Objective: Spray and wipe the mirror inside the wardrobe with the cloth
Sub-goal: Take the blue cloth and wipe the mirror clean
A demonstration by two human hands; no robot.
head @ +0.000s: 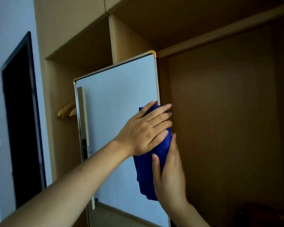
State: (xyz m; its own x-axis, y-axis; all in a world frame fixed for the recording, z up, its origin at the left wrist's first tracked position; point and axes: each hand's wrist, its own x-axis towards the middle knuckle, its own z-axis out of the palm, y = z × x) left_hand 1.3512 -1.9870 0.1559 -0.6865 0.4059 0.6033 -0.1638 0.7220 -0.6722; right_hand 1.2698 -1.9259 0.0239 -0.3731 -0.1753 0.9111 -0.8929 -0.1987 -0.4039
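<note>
The blue cloth (156, 154) is pressed flat by the left hand (144, 130) (fingers straight) against the tall mirror (118, 99) at its right edge; the glass left to wipe probably lies leftward, while the right hand (169, 174) steadies that edge, grip unclear.

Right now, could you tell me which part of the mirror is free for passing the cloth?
Bare glass runs from the mirror's top edge down to the left hand; the right edge is crowded by the cloth and right hand.
</note>
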